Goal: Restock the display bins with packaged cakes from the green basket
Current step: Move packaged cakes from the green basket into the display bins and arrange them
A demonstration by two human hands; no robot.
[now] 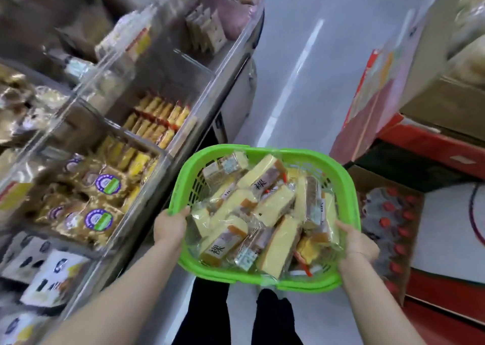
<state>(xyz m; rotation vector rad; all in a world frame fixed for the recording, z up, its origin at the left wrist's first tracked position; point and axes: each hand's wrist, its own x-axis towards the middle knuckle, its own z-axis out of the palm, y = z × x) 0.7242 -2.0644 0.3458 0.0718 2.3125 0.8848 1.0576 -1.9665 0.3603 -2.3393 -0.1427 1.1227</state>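
Between shelf & stacked boxes, mid-aisle, green plastic lattice basket (265, 153) is held up w/ both hands: left hand (170, 227) curls over near-left rim, right hand (358, 242) grips near-right rim. Clear-wrapped yellow cake slices (273, 205) fill it. Clear acrylic display bins (157, 124) sit just left.

Display shelving (210, 82) at left held clear bins (168, 103) of yellow sliced cakes (157, 118), gold-wrapped pastries (86, 208), blurred packets behind.

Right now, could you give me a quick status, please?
Both hands, left and right, gripping green basket. Packaged cakes all inside. Display bins alongside, path open.
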